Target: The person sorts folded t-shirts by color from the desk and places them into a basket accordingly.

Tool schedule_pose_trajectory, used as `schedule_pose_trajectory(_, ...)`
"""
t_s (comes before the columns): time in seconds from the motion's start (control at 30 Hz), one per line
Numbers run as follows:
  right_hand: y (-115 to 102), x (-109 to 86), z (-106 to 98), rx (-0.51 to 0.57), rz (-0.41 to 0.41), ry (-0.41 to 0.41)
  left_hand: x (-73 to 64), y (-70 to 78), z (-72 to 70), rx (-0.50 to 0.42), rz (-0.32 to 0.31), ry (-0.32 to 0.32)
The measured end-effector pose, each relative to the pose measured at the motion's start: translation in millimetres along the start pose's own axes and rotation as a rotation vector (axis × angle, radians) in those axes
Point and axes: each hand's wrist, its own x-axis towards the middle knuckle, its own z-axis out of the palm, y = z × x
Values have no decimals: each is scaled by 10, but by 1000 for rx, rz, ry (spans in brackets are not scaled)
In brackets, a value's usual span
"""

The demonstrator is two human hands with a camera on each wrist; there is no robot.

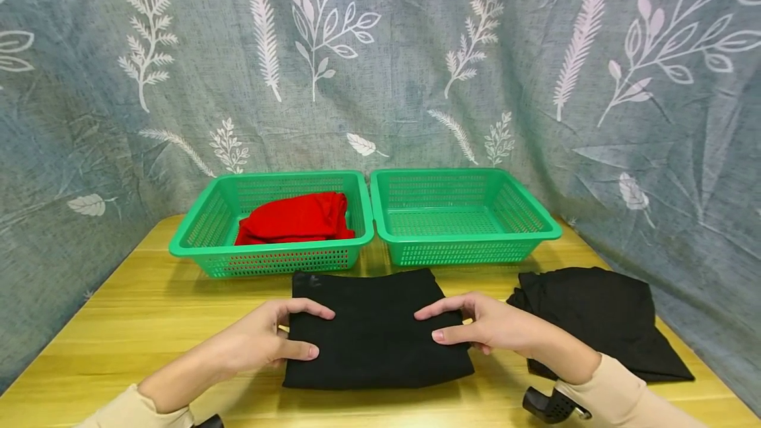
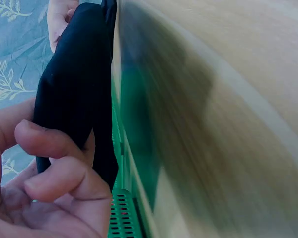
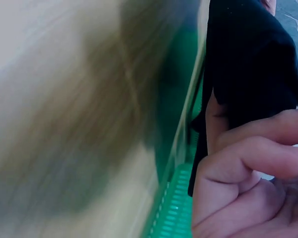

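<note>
We clamp folded black cloth [image 1: 376, 335] betw. thumb and fingers of L hand [image 1: 267, 337] and R hand [image 1: 481, 323], 1 per side edge. Cloth pos.: just above table [image 1: 113, 329], in front of L basket [image 1: 273, 261] (contains red cloth [image 1: 297, 216]) and R basket [image 1: 470, 239]. 2nd black cloth [image 1: 600, 316]: on table, R side.

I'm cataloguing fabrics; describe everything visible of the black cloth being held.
The black cloth looks soft, matte, folded roughly rectangular, with a faint mark near its far left corner. The left hand and right hand grip opposite sides, thumbs on top; it appears raised above the wooden table, nearer than the green baskets.
</note>
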Motion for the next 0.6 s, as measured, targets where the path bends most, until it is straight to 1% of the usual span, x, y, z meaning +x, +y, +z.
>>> schedule_pose_trajectory(0.13,-45,-70,-43,-12,-9,2,3,87,11,86,43,6)
schedule_pose_trajectory(0.3,-101,-168,-110,-28,-28,6,5,202,35,139,86,1)
schedule_pose_trajectory(0.43,-159,-243,-162,-48,-46,19,3,330,44,190,103,14)
schedule_pose_trajectory(0.6,-245,-331,-235,-73,-49,52,21,522,37,244,103,26)
